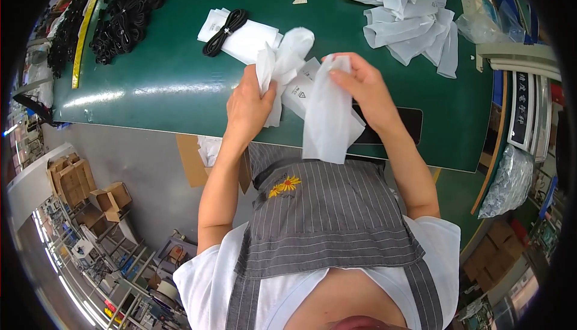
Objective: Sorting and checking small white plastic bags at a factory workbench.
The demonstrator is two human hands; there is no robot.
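Both hands were raised just above the near edge of a green table (150,84), each pinching a thin white bag. Closed in a loose fist, the left hand (247,109) gripped a crumpled white bag (287,54) whose top puffed up above the knuckles. Beside it, the right hand (363,88) pinched the top of a second white bag (327,123) between thumb and fingers, and this bag hung down flat over the person's grey striped apron (324,216). Between and just beyond the hands lay flat white bags with printed marks. Further out past the left hand sat a coiled black cable (223,31) on a small stack of white bags (246,37). Well beyond the right hand was a loose heap of empty white bags (409,12). Far off to the left lay a pile of black cables (123,9).
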